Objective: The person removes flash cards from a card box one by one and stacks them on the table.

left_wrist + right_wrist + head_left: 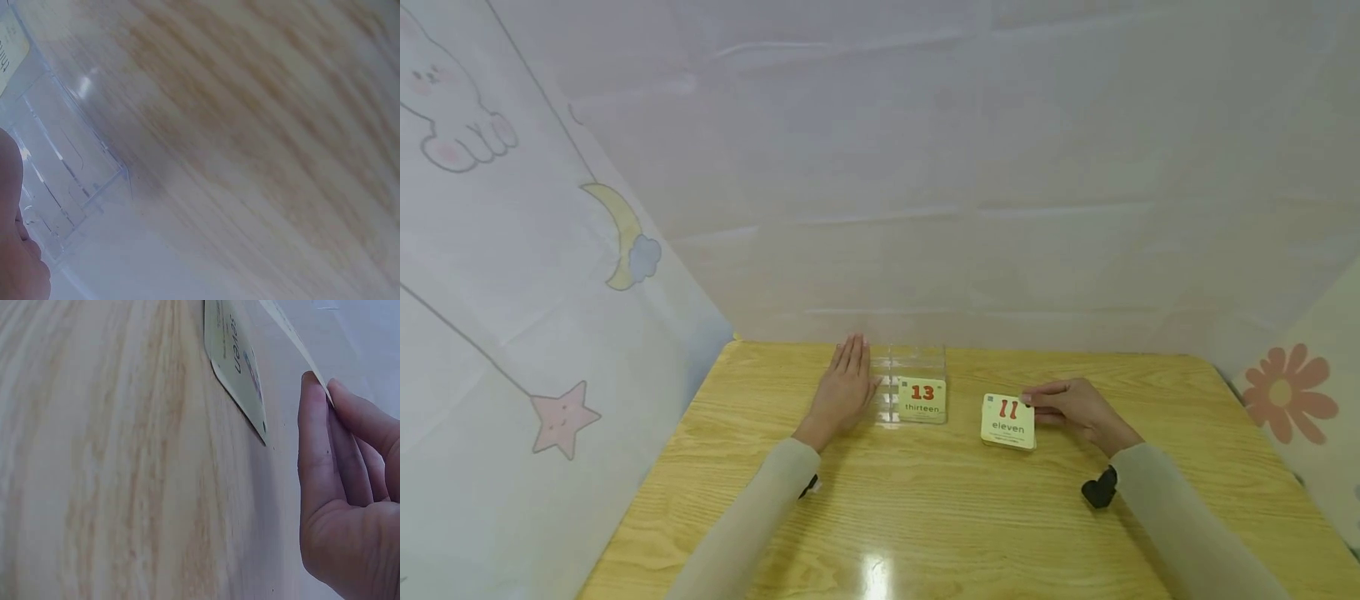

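Observation:
My right hand [1078, 407] pinches the right edge of a square card marked "11 eleven" [1006, 408] between thumb and fingers. In the right wrist view the pinched card [301, 347] is edge-on, lifted above another card reading "seven" [232, 369] that lies on the wood. With straight fingers, my left hand [844, 385] lies along the left side of a clear plastic holder [917, 362] with dividers. A card marked "13 thirteen" [922, 398] sits in the holder's front right part. The left wrist view catches the holder's corner [94, 162] and part of the left hand [19, 250].
The wood-grain table [880, 500] ends at a pale hanging sheet [1000, 208] behind the holder. Printed cloth with a moon [617, 233] stands at the left, and one with a flower [1288, 393] at the right.

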Action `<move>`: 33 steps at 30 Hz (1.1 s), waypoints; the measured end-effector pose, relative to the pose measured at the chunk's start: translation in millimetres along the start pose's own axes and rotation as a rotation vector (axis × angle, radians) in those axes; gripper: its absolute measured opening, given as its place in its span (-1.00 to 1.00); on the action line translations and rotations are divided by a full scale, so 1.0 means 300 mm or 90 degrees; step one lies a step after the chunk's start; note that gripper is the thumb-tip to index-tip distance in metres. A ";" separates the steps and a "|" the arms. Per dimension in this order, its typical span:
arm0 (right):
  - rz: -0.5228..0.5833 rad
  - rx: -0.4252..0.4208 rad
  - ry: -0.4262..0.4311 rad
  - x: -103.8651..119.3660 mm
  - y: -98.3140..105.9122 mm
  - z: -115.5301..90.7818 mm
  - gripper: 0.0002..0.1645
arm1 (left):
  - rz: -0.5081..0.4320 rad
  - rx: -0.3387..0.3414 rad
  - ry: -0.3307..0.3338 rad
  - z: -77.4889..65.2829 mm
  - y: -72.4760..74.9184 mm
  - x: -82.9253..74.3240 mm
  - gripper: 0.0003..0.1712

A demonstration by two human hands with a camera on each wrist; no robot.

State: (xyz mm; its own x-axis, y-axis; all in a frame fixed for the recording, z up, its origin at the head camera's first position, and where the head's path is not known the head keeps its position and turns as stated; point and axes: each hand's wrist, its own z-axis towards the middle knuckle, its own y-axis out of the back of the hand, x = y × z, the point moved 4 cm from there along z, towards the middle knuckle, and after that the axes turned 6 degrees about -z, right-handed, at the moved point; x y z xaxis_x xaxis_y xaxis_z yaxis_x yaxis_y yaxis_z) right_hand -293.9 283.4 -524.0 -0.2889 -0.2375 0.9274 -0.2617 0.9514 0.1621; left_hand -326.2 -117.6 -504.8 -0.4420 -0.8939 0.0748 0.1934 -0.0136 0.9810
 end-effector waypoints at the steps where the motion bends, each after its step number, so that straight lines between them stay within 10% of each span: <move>1: 0.000 -0.002 -0.002 -0.002 0.001 0.002 -0.38 | -0.001 -0.001 0.000 0.001 0.001 0.000 -0.16; 17: -0.063 -0.016 0.002 -0.016 0.012 0.026 -0.50 | 0.022 -0.015 -0.004 0.007 -0.008 0.001 -0.16; 33: -0.286 -0.112 0.036 -0.001 -0.019 0.025 -0.63 | 0.023 -0.003 0.003 0.000 -0.013 0.002 -0.16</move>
State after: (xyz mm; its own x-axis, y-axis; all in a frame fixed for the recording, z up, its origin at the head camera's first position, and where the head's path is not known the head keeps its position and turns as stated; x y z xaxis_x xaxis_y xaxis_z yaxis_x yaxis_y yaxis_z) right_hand -299.2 276.5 -527.6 -0.1310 -0.6254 0.7692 -0.1881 0.7775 0.6001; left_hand -327.1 -118.0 -508.6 -0.4305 -0.8959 0.1095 0.2131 0.0170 0.9769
